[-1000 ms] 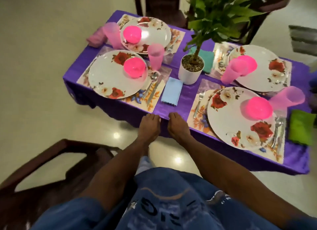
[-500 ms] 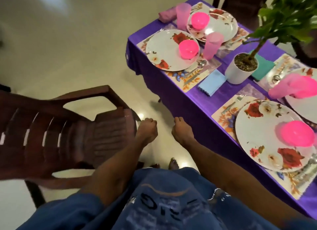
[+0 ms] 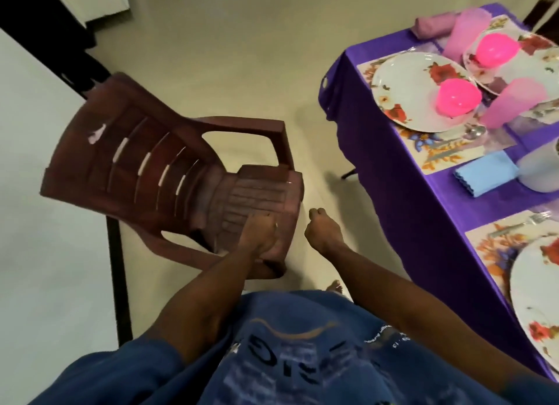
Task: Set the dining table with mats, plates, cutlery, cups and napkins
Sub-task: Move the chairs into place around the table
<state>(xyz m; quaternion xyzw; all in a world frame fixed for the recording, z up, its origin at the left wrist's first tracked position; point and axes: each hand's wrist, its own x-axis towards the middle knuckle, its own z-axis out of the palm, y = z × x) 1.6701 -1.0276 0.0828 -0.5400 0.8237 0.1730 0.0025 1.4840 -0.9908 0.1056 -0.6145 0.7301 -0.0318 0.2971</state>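
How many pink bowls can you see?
2. One round bright pink plastic bowl sits on the nearer white flowered plate; the other pink bowl sits on the plate behind it. More may lie outside the view.

We wear a blue T-shirt (image 3: 302,350) with short sleeves, its front printed with dark block letters, a thin curved orange line above them and a small line of pale text near the right side. Our forearms are bare, and a thin ring (image 3: 276,225) sits on one finger of our left hand (image 3: 259,234)
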